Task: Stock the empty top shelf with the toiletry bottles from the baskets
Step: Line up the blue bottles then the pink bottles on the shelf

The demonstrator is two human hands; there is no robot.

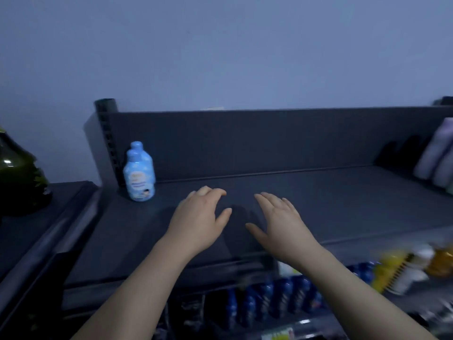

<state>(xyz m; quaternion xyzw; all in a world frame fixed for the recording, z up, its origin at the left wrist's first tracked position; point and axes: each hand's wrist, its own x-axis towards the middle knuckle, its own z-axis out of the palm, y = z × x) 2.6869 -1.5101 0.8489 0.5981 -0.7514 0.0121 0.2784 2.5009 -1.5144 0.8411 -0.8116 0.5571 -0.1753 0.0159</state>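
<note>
Both hands, left hand (pixel 198 214) and right hand (pixel 277 217), hovered empty with fingers spread over the dark grey metal top shelf (pixel 343 204). One light-blue plastic toiletry bottle (pixel 139 171) stood upright at the back-left corner; later bottles would best line up beside it, clear of the front edge. Ample bare room lay rightward.

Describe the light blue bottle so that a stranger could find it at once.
Start at the dark top shelf and go to its far left corner, by the slotted post. The light blue bottle stands upright there, alone; the pale purple bottles are far right.
</note>
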